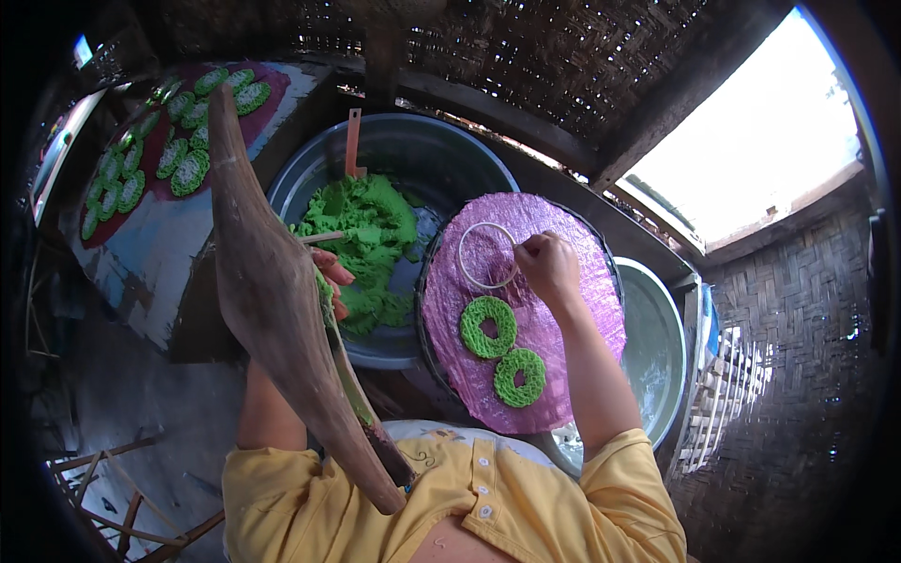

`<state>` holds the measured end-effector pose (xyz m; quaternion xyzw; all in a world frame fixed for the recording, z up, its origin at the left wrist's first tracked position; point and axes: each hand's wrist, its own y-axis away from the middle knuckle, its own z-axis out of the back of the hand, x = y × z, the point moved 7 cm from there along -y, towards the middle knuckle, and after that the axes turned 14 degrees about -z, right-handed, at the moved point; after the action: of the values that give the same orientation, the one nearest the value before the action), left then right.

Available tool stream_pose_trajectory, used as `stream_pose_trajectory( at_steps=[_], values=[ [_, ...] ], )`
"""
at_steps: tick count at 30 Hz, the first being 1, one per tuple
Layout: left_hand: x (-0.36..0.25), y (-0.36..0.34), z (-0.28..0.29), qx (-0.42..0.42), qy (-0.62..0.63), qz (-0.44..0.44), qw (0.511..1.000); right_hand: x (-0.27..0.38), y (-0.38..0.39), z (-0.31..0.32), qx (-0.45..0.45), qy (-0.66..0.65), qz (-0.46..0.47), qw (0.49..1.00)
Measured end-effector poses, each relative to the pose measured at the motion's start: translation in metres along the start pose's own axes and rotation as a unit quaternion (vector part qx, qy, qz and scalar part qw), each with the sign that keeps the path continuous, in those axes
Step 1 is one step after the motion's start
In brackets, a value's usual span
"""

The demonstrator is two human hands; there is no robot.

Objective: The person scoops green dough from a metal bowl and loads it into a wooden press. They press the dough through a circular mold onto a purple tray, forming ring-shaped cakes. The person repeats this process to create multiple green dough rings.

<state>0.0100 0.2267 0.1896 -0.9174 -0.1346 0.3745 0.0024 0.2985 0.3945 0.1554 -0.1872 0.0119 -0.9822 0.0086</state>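
A long, curved wooden tool (272, 281) with a hollow, green-smeared channel stands tilted across my left side. My left hand (333, 281) is curled around it, mostly hidden behind it, with green mixture and a thin stick by the fingers. Behind, a large grey basin (460, 150) holds a mound of green dough (361, 220) and a pink-handled scraper (353, 141). My right hand (540, 253) pinches a thin white ring (466, 235) on a round board covered in crinkled pink sheeting (582, 347). Two green lacy rings (488, 319) of strands lie on that sheet, below the white ring.
At the left, many green lacy pieces (190, 171) with whitish middles lie on red sheets over a pale panel (141, 272). A pale tub (652, 347) stands partly under the pink board. Woven walls (770, 338), a bright opening (732, 113) and loose sticks (122, 507) surround me.
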Motion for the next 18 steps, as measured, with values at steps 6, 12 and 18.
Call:
stream_pose_trajectory(
  at_steps=[6,12,18],
  values=[
    [0.0,0.002,-0.008,0.109,0.08,0.07,0.988,-0.001,0.004,-0.011,0.032,0.013,0.004,0.999],
    [0.011,-0.004,-0.012,0.128,-0.37,-0.194,0.899,0.039,0.03,0.048,-0.015,-0.048,0.041,0.998],
    [0.047,-0.003,-0.115,0.28,-0.684,-0.34,0.581,0.144,0.103,0.131,-0.075,-0.152,0.295,0.94]
  ],
)
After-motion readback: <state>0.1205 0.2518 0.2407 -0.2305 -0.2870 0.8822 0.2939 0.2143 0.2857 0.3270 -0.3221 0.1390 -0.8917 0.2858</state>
